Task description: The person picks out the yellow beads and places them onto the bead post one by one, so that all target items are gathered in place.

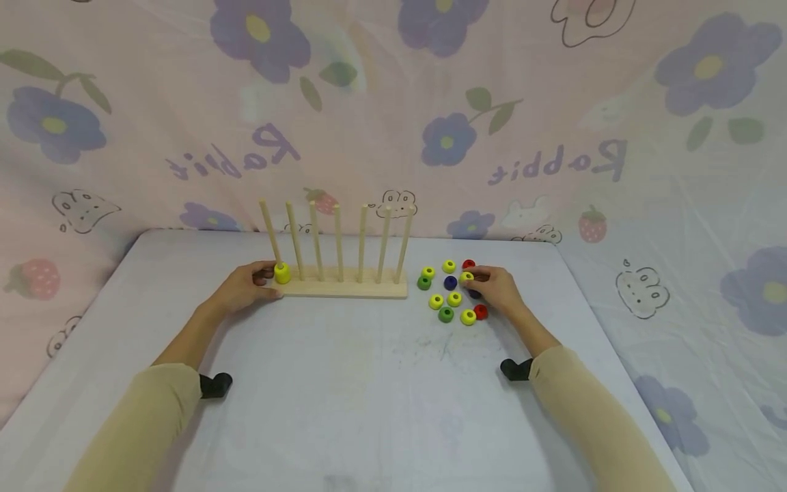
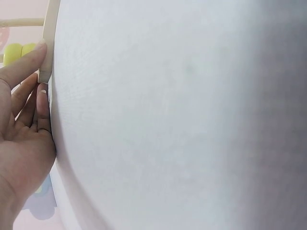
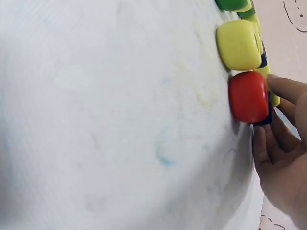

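The left hand point(image 1: 242, 285) grips the rack point(image 1: 344, 290); the right hand point(image 1: 499, 288) pinches a yellow bead point(image 1: 466, 278). This looks like bead picking; next likely calls for lifting clear of the other beads point(image 1: 453, 298).

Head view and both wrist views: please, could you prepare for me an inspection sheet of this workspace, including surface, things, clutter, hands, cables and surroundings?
Surface: white table, faint coloured marks in front of the loose beads.
Job's things: wooden rack with seven pegs; yellow beads on one end peg; loose beads in yellow, green, red and dark blue beside the other end.
Clutter: nothing seen.
Left hand: grips the rack's end.
Right hand: pinches a yellow bead among the loose ones.
Cables: nothing seen.
Surroundings: printed cloth with flowers, strawberries, rabbits and mirrored "Rabbit" lettering.
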Available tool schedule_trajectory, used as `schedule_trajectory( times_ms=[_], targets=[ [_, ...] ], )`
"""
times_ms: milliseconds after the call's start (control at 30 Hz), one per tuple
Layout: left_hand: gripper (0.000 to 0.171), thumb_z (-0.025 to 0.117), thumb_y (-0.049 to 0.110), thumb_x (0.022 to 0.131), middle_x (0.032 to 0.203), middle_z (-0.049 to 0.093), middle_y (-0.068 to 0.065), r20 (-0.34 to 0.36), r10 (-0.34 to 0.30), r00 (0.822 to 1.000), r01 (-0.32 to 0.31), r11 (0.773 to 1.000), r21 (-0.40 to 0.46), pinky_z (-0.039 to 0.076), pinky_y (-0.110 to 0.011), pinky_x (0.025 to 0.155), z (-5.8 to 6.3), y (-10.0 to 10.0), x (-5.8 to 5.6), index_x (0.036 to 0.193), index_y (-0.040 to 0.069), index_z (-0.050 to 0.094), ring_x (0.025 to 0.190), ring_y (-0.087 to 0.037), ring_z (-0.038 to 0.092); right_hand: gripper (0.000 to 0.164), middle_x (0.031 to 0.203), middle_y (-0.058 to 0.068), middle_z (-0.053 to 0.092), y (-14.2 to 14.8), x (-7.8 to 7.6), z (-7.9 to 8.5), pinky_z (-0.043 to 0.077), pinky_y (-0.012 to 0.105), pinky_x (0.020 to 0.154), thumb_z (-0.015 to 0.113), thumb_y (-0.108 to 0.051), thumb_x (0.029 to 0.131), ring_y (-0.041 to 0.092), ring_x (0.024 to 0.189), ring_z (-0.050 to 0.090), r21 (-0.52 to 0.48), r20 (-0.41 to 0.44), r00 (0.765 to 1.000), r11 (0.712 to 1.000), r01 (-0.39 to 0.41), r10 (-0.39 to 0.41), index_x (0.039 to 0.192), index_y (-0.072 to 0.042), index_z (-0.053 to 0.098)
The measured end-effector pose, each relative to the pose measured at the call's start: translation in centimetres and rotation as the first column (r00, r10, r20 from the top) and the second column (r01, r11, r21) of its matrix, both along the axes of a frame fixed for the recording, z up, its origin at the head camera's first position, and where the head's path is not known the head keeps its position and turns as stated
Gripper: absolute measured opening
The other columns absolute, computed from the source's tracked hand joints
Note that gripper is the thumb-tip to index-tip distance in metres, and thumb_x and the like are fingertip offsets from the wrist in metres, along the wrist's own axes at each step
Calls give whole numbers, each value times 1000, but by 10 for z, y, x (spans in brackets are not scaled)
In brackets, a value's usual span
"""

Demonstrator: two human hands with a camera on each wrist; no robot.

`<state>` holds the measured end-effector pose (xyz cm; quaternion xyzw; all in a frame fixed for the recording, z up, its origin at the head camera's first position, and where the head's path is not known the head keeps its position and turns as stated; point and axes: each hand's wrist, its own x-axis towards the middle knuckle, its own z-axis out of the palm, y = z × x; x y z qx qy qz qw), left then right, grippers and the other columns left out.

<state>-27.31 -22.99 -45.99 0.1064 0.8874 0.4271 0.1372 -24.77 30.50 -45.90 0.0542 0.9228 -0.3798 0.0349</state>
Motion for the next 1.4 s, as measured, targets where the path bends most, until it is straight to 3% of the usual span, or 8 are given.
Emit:
schedule_trajectory(
  times_ms=[233,567,967,1167,1400],
  targets=[
    [80,79,24,86,137,51,-26,-14,1,1000,-1,1000,-4,37,-50,104,-2,-1,0,150,-2,38,119,-38,47,41,122,14,66,4,0,2,53,34,83,72,-27,92,28,105,63,-37,-59,998,999,-22,20,128,-9,66],
    [81,79,24,86,138,50,-26,-1,2,1000,-2,1000,2,36,-51,105,-2,2,2,150,-2,37,121,-39,46,37,124,10,65,0,6,12,52,42,91,72,-22,92,28,109,60,-83,-120,993,997,2,-12,127,-13,67],
    [78,78,20,87,138,49,-26,-2,10,1000,-10,1000,1,36,-51,105,3,2,4,150,-2,37,120,-38,46,37,114,9,70,-2,2,26,52,42,92,73,-25,92,25,104,64,-101,-254,967,994,-50,22,126,-11,68],
    [78,78,20,87,137,49,-27,-9,-3,1000,3,1000,2,36,-51,105,2,1,2,150,-3,37,120,-39,46,34,113,9,71,-5,0,39,54,39,90,72,-24,93,24,102,65,-91,-264,963,993,-76,50,125,-12,69],
    [78,78,19,87,136,49,-26,-9,0,1000,0,1000,0,36,-50,104,0,1,1,149,-4,37,120,-39,46,37,113,10,70,-11,-7,64,54,41,89,74,-27,91,25,101,65,-61,-323,941,990,-126,100,124,-9,69]
  ],
)
